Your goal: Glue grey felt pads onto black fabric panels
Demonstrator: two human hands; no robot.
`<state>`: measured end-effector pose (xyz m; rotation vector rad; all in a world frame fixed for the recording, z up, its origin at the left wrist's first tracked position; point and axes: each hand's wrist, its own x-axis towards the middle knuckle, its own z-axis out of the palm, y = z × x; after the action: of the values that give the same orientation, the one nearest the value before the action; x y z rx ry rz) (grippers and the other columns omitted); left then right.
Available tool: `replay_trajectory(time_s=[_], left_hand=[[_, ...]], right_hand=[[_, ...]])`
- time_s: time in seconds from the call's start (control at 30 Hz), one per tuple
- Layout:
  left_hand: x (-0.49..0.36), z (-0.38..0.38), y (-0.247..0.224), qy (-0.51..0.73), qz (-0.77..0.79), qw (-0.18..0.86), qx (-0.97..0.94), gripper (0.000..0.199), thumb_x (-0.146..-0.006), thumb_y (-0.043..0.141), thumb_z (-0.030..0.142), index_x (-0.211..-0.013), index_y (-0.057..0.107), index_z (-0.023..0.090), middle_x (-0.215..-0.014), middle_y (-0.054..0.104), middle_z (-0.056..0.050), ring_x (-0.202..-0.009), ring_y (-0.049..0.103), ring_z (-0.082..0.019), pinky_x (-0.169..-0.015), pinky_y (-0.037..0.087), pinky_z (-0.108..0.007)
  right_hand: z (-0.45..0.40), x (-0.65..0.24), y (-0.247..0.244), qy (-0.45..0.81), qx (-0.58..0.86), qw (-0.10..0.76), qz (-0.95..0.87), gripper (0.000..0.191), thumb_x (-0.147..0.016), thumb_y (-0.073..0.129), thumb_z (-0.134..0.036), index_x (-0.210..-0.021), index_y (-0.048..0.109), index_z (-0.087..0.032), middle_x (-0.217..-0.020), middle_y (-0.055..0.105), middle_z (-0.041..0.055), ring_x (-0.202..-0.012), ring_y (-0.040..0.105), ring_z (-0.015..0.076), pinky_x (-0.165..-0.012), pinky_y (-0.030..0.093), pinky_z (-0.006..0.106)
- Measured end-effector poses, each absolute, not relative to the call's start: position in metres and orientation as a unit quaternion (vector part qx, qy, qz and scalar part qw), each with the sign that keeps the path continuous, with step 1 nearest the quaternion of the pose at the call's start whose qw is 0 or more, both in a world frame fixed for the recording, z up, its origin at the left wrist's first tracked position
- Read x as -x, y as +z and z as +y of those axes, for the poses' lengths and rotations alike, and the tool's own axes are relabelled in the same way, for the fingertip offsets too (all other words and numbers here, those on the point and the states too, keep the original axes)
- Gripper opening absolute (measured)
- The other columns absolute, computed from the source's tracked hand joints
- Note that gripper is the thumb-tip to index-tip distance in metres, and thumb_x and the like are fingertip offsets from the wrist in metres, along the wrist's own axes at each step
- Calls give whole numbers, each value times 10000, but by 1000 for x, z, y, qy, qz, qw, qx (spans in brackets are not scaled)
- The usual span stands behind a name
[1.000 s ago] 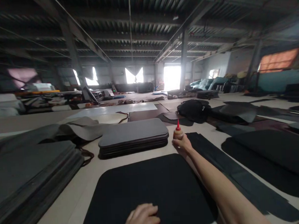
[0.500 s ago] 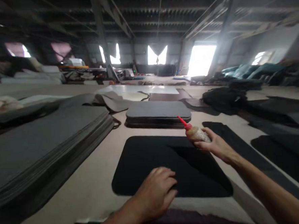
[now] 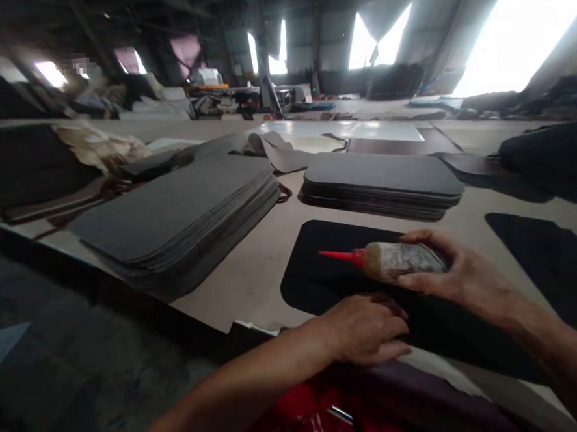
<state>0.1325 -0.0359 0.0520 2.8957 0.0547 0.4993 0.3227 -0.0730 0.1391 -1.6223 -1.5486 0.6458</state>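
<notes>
My right hand grips a squeeze bottle, its label worn and its long red nozzle pointing left. The bottle, which looks like a glue bottle, is held sideways over a black rounded sheet that lies flat on the table. My left hand is at the sheet's near side, just below the bottle. Its fingers are curled, and what lies under them is hidden.
A tall stack of grey sheets stands to the left, and a smaller stack behind the black sheet. Another dark piece lies on the right. The table edge runs along the near left, above the floor.
My view has swung left and down. The bottle has turned from pointing up and left to nearly level, and my hands are closer together.
</notes>
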Motion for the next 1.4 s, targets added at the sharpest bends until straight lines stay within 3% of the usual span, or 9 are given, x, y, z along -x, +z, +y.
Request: replay_trajectory(time_s=[0.13, 0.3, 0.4, 0.57, 0.8, 1.1, 1.4], left_hand=[[-132, -36, 56, 176, 16, 106, -979, 301, -1006, 538, 362, -1064, 710, 122, -1164, 726, -99, -1145, 650, -247, -1031, 485, -350], [-132, -37, 68, 162, 16, 116, -980, 252, -984, 564, 313, -907, 729, 140, -970, 753, -60, -951, 691, -230, -929, 505, -321], [-131, -38, 69, 154, 31, 100, -983, 243, -969, 562, 312, -931, 738, 149, -904, 751, -55, -900, 690, -239, -899, 514, -338], [-132, -39, 65, 123, 43, 95, -987, 276, -974, 512, 282, -1021, 738, 132, -1039, 754, -87, -977, 675, -258, -897, 529, -344], [-132, -39, 64, 111, 59, 106, -986, 265, -976, 506, 300, -999, 730, 159, -970, 752, -64, -894, 684, -240, -822, 522, -350], [-131, -41, 62, 124, 77, 110, -983, 253, -966, 527, 303, -1030, 726, 162, -1050, 752, -77, -1012, 685, -258, -910, 529, -353], [-132, -39, 62, 139, 74, 192, -969, 255, -966, 557, 304, -1098, 713, 152, -1235, 709, -101, -1185, 647, -244, -1091, 478, -341]], right_hand=[[-66, -294, 136, 311, 621, 393, -603, 561, -616, 841, -479, -1067, 622, -226, -888, 695, 25, -749, 661, 229, -605, 541, 300], [-58, -278, 129, 280, 599, 331, -673, 566, -689, 809, -502, -1143, 608, -229, -909, 673, 13, -751, 631, 207, -630, 518, 303], [-56, -273, 131, 239, 585, 296, -717, 502, -737, 784, -521, -1107, 604, -234, -902, 662, 8, -772, 623, 203, -665, 506, 309], [-55, -264, 136, 201, 566, 257, -757, 444, -775, 750, -517, -1078, 594, -233, -905, 655, 15, -773, 613, 202, -675, 481, 317], [-48, -262, 139, 191, 549, 237, -778, 392, -798, 740, -489, -1052, 597, -227, -936, 632, 12, -813, 591, 201, -713, 456, 325], [-42, -258, 143, 184, 499, 227, -816, 337, -835, 724, -470, -1026, 590, -227, -967, 609, 15, -835, 585, 193, -721, 444, 316], [-24, -256, 148, 95, 488, 212, -842, 319, -869, 715, -428, -1058, 566, -219, -1030, 596, 27, -877, 580, 204, -753, 419, 324]])
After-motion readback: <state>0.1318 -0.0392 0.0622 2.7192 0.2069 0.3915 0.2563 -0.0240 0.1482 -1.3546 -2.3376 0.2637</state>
